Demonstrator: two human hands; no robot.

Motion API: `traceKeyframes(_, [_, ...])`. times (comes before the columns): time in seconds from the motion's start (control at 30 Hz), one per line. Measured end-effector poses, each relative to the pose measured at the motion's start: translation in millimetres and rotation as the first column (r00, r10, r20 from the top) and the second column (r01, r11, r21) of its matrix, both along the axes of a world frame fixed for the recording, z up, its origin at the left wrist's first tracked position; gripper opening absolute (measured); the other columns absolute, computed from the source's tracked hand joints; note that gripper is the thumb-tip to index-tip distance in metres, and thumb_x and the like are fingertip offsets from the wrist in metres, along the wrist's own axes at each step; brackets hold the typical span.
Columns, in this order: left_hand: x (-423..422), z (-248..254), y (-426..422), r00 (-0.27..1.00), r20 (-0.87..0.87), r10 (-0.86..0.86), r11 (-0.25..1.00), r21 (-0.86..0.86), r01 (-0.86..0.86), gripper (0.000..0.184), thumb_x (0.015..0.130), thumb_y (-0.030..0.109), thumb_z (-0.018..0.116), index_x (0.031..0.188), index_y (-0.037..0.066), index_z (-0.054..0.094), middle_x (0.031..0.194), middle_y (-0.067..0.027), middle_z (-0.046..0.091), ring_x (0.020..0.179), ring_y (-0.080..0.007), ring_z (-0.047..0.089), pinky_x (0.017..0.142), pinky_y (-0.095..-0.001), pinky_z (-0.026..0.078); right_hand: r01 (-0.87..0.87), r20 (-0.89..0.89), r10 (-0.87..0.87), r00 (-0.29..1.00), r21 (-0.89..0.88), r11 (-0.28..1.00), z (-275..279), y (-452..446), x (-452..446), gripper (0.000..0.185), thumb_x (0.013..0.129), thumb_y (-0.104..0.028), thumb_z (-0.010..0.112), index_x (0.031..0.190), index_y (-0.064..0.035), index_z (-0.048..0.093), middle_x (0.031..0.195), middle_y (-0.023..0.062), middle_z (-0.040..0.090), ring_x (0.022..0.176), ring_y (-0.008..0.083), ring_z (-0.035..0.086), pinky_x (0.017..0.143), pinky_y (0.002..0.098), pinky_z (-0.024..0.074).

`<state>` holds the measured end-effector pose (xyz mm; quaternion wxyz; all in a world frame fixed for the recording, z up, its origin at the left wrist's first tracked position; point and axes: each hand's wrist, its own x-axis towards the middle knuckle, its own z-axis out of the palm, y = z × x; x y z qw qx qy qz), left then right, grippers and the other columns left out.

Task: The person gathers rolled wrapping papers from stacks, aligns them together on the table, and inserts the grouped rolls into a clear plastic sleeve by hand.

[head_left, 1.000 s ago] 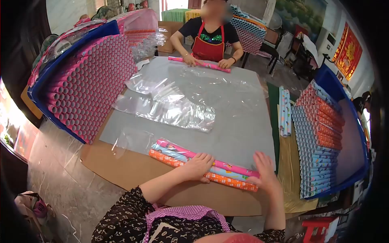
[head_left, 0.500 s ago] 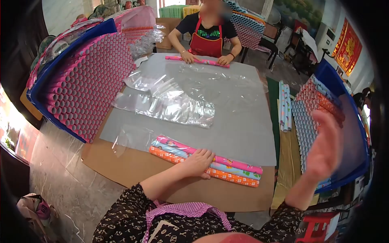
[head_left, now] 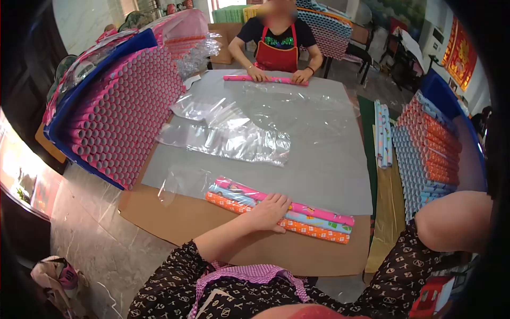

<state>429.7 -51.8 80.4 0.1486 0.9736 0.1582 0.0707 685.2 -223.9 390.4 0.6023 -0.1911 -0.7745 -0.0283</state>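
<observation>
Tabletop (head_left: 325, 181) between blue crates (head_left: 143, 41); left fingers (head_left: 278, 200) open on rolls (head_left: 319, 218); right fingers, can't tell.

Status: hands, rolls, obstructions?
Left hand resting across three rolls: pink, light blue, orange. Right hand out of view, forearm at right edge. Loose clear film around rolls' left end.

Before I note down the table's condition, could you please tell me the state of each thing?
Three near rolls: side by side, left ends under clear film
Left hand: resting across them
Far pink roll: lying under a co-worker's hands
Clear bags: flat, wrinkled
Left crate: densely filled
Right crate: holding stacked rolls
</observation>
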Motion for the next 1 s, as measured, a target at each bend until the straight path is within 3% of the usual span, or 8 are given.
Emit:
traceKeyframes(0.23, [3,3,2,0.996,0.084,-0.003,0.998,0.065,-0.002,0.087,0.062,0.044,0.082,0.122,-0.007,0.045,0.107,-0.0161,0.050,0.104,-0.0317,0.048,0.096,-0.0400,0.038,0.015,-0.038,-0.011,0.999,0.100,0.995,-9,-10,-2,0.072,0.089,-0.063,0.050,0.135,-0.0084,0.053,0.134,0.0191,0.053,0.126,0.0358,0.047,0.109,0.0567,0.0266])
traceKeyframes(0.33, [2,0,-2,1.000,0.020,0.009,1.000,-0.022,-0.009,0.089,0.065,0.043,0.081,0.128,-0.007,0.042,0.113,-0.0181,0.048,0.109,-0.0346,0.047,0.097,-0.0425,0.037,0.016,-0.044,-0.011,0.999,0.126,0.992,-11,-13,1,0.070,0.089,-0.062,0.049,0.135,-0.0088,0.054,0.134,0.0182,0.053,0.126,0.0353,0.048,0.109,0.0566,0.0265])
traceKeyframes(0.57, [2,1,-4,1.000,-0.015,0.016,0.999,-0.037,-0.017,0.090,0.065,0.043,0.081,0.128,-0.007,0.041,0.114,-0.0182,0.049,0.109,-0.0345,0.047,0.097,-0.0420,0.038,0.068,-0.061,-0.058,0.996,0.177,0.982,-16,-32,3,0.067,0.090,-0.060,0.049,0.134,-0.0096,0.054,0.134,0.0161,0.054,0.126,0.0341,0.048,0.110,0.0563,0.0264])
traceKeyframes(0.63, [3,-1,-2,0.998,0.069,0.005,0.999,0.045,-0.008,0.090,0.061,0.044,0.083,0.124,-0.008,0.044,0.105,-0.0158,0.049,0.104,-0.0313,0.048,0.095,-0.0397,0.039,0.076,-0.061,-0.065,0.996,0.184,0.980,-16,-38,3,0.066,0.091,-0.059,0.048,0.134,-0.0098,0.054,0.134,0.0155,0.054,0.126,0.0338,0.048,0.110,0.0563,0.0263])
traceKeyframes(1.0, [3,5,-3,0.997,0.072,-0.004,0.998,0.069,-0.001,0.089,0.062,0.043,0.083,0.124,-0.008,0.044,0.107,-0.0163,0.049,0.105,-0.0323,0.048,0.096,-0.0399,0.038,0.007,-0.071,0.017,0.997,0.319,0.948,-15,-31,6,0.061,0.093,-0.056,0.047,0.134,-0.0110,0.054,0.134,0.0121,0.055,0.126,0.0320,0.049,0.110,0.0559,0.0261])
